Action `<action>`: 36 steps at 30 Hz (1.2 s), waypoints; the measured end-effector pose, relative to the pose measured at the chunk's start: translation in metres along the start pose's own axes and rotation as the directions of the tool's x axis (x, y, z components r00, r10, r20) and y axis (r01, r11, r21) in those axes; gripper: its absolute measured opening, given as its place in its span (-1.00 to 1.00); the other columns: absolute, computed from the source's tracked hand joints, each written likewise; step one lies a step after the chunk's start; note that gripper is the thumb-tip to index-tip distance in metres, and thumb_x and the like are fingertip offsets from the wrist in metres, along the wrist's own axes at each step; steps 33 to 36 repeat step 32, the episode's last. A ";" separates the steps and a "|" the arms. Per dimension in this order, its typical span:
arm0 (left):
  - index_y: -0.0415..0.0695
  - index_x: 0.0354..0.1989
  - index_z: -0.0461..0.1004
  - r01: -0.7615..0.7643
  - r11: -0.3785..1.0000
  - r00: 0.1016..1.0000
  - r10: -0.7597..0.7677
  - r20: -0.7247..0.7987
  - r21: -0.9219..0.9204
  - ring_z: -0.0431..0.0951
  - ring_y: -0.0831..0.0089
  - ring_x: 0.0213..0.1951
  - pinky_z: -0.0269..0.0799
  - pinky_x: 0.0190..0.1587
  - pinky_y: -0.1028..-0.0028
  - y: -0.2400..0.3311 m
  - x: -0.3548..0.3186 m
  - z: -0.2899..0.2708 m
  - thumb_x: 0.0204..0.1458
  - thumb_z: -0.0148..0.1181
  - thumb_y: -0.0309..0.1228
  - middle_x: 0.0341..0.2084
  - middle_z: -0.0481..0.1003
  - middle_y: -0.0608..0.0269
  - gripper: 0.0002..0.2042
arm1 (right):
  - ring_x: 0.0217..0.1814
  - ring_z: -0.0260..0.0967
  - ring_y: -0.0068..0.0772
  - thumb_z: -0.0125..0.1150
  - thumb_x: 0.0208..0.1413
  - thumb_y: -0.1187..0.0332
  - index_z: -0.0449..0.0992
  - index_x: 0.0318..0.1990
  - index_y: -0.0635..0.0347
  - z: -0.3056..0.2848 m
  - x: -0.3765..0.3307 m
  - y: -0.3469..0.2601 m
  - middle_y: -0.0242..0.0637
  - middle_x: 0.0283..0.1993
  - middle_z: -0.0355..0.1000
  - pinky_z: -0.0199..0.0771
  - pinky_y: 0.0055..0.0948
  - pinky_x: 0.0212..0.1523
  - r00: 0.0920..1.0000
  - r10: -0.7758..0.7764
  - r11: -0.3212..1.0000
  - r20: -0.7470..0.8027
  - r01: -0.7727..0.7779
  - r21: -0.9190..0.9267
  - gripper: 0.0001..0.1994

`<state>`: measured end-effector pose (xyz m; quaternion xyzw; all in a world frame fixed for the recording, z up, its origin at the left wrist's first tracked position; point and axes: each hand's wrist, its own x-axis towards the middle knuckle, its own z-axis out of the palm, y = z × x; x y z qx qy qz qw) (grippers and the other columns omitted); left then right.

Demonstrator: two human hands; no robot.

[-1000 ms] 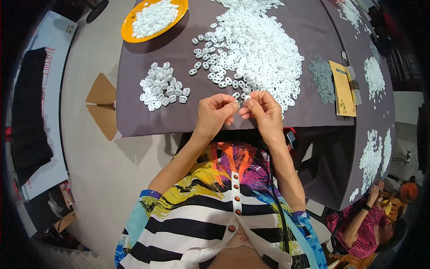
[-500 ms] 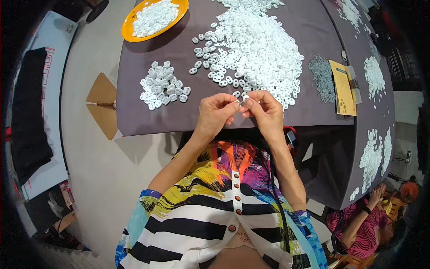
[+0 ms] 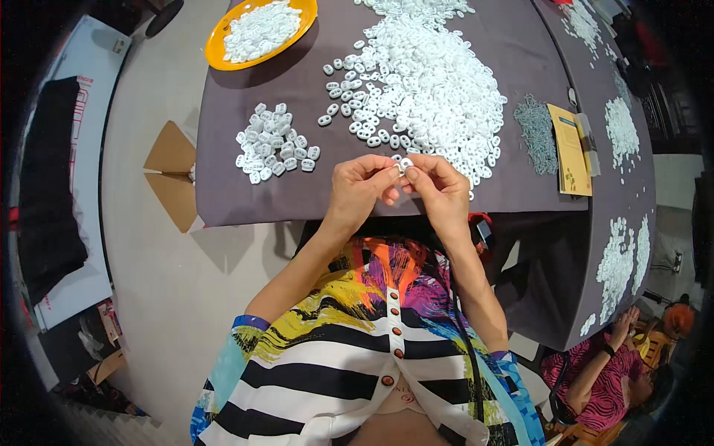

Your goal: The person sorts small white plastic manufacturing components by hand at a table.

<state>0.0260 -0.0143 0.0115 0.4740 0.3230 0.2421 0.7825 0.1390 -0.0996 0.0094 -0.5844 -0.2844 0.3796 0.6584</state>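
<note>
My left hand [image 3: 361, 187] and my right hand [image 3: 440, 189] meet at the near edge of the grey table [image 3: 245, 197], fingertips pinched together on one small white plastic piece [image 3: 405, 165]. Just beyond my hands lies a large heap of the same white pieces [image 3: 424, 82]. A smaller pile of white pieces [image 3: 275, 143] sits to the left of my left hand. The underside of the held piece is hidden by my fingers.
An orange dish [image 3: 223, 56] holding white pieces stands at the far left. A heap of small grey metal parts [image 3: 537, 132] and a yellow card [image 3: 569, 149] lie to the right. More white piles [image 3: 621, 126] sit further right. Another person [image 3: 602, 372] sits at lower right. Cardboard [image 3: 172, 175] lies on the floor.
My hands stay in the same spot; the fingers have shifted slightly around the small white piece. The piles have not moved.
</note>
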 end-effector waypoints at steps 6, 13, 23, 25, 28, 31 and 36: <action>-0.31 -0.33 0.47 -0.033 0.999 0.999 0.033 -0.011 -0.003 0.42 0.64 -0.59 0.37 -0.55 0.66 0.000 0.001 0.005 -0.02 0.08 -0.52 -0.54 0.49 0.23 -0.87 | -0.42 0.34 -0.65 0.08 0.02 0.54 0.44 -0.21 0.36 0.001 0.001 -0.001 -0.31 -0.39 0.44 0.37 -0.67 -0.37 1.000 -0.015 1.000 -0.026 0.014 -0.017 -0.83; -0.32 -0.33 0.47 -0.064 0.996 0.998 0.063 -0.020 -0.057 0.43 0.59 -0.58 0.39 -0.54 0.62 -0.001 0.006 0.009 -0.02 0.07 -0.55 -0.53 0.48 0.20 -0.88 | -0.40 0.34 -0.65 0.07 0.02 0.55 0.44 -0.19 0.35 -0.001 0.004 0.001 -0.36 -0.39 0.42 0.35 -0.68 -0.34 0.997 -0.075 0.997 -0.005 0.075 -0.021 -0.83; -0.32 -0.30 0.45 0.046 0.996 0.994 -0.038 0.102 -0.076 0.47 0.53 -0.57 0.43 -0.52 0.58 0.013 0.017 0.010 0.02 0.04 -0.49 -0.55 0.48 0.19 -0.84 | -0.40 0.25 -0.73 0.06 0.01 0.57 0.43 -0.13 0.32 -0.012 0.011 -0.012 -0.49 -0.44 0.34 0.27 -0.71 -0.35 0.989 -0.117 0.988 0.093 0.126 -0.092 -0.77; -0.32 -0.30 0.45 0.022 0.999 0.994 -0.019 0.105 -0.032 0.47 0.53 -0.58 0.44 -0.53 0.58 0.012 0.017 0.011 0.02 0.05 -0.47 -0.56 0.48 0.19 -0.84 | -0.41 0.18 -0.74 0.06 -0.02 0.59 0.42 -0.11 0.31 -0.013 0.012 -0.014 -0.51 -0.44 0.27 0.22 -0.73 -0.37 0.984 -0.144 0.949 0.104 0.167 -0.269 -0.74; -0.32 -0.33 0.46 -0.018 0.999 0.997 0.020 0.075 -0.031 0.48 0.54 -0.60 0.45 -0.56 0.56 0.009 0.018 0.012 0.02 0.05 -0.46 -0.58 0.49 0.18 -0.84 | -0.39 0.14 -0.72 0.06 -0.07 0.60 0.41 -0.09 0.30 -0.006 0.009 -0.020 -0.49 -0.41 0.21 0.21 -0.73 -0.36 0.972 -0.184 0.925 0.145 0.221 -0.310 -0.69; -0.30 -0.33 0.47 -0.057 0.998 0.997 0.057 0.045 0.000 0.48 0.54 -0.60 0.46 -0.51 0.59 0.007 0.020 0.015 0.00 0.08 -0.46 -0.59 0.50 0.19 -0.84 | -0.37 0.11 -0.70 0.05 -0.11 0.61 0.38 -0.05 0.28 -0.006 0.008 -0.021 -0.46 -0.38 0.16 0.21 -0.72 -0.35 0.977 -0.173 0.921 0.128 0.207 -0.329 -0.63; -0.30 -0.31 0.47 -0.022 1.000 0.999 0.023 0.046 -0.016 0.48 0.55 -0.59 0.46 -0.46 0.63 0.006 0.020 0.014 0.00 0.08 -0.46 -0.59 0.50 0.21 -0.83 | -0.37 0.11 -0.70 0.05 -0.11 0.61 0.38 -0.05 0.28 -0.006 0.008 -0.020 -0.46 -0.38 0.16 0.21 -0.72 -0.35 0.977 -0.171 0.922 0.129 0.204 -0.328 -0.63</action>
